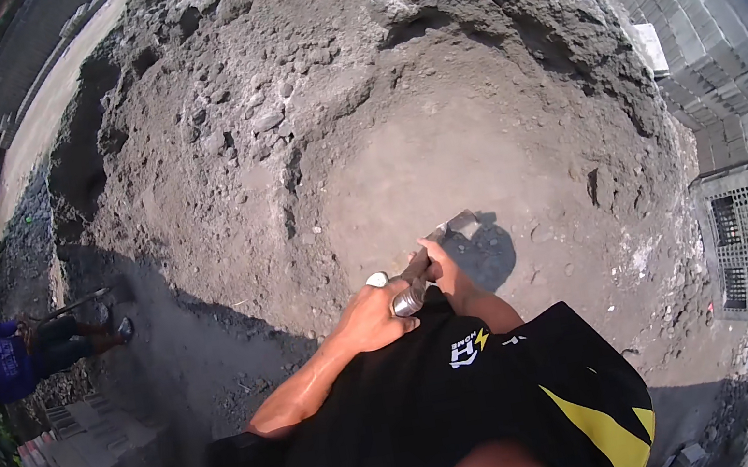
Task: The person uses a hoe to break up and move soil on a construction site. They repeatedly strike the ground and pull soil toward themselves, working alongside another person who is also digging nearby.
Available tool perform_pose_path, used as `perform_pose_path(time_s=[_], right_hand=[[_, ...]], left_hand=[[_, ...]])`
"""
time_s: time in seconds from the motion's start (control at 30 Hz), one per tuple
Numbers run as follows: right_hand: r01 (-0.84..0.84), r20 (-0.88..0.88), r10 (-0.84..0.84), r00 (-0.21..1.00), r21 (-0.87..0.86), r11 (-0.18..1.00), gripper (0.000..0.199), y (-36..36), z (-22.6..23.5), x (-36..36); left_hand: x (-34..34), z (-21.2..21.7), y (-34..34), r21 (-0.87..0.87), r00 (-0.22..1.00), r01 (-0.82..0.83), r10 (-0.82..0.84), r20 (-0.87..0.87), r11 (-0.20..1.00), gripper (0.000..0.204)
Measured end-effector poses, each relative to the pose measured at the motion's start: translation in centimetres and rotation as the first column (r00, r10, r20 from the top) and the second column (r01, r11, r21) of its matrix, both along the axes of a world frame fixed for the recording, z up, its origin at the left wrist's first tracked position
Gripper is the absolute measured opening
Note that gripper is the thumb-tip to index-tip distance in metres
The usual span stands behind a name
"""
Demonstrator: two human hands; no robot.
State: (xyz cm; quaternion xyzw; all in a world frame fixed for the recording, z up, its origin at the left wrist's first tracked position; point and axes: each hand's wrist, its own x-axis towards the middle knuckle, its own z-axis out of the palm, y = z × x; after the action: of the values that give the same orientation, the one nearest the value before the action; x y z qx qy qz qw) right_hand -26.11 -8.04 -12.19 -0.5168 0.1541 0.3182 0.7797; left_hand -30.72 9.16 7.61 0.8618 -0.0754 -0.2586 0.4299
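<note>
At twelve o'clock from the black shirt (358, 441), I see the shovel-like tool (416, 267) held two-handed: the left hand (373, 318) closed round its near end, the right hand (444, 268) wrapped farther along, presumably for leverage. Its blade (462, 223) points toward two o'clock over pale earth (425, 152); whether they touch, I cannot tell.

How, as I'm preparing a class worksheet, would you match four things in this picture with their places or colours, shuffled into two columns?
Column one
1. Left hand
2. Right hand
3. Wearer's shirt
4. Person in purple

Column two
A. mostly black with yellow
B. on the tool, nearer its metal head
C. near the picture's left edge
D. on the tool, farther from its metal head

Pairs: 1-D, 2-B, 3-A, 4-C
</note>
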Motion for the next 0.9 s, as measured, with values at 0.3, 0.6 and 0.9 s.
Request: perform_pose_path(time_s=[0.3,0.6,0.9], right_hand=[[0.235,-0.529,-0.097,0.843,0.2,0.951,0.026,7.4,-4.9,15.3],[0.038,-0.37,0.021,0.929,0.151,0.988,0.035,16.2,-1.6,25.5],[-0.376,-0.011,0.377,0.926,-0.071,0.924,0.043,20.0,2.8,39.9]], left_hand=[[-2.3,3.9,-1.4,-0.144,0.766,-0.637,0.643,-0.009,0.757,0.026],[8.7,-0.1,1.9,-0.549,0.161,-0.651,0.611,-0.775,-0.524,0.016],[39.7,-13.7,9.8,-0.566,0.257,-0.734,0.617,-0.743,-0.375,0.014]])
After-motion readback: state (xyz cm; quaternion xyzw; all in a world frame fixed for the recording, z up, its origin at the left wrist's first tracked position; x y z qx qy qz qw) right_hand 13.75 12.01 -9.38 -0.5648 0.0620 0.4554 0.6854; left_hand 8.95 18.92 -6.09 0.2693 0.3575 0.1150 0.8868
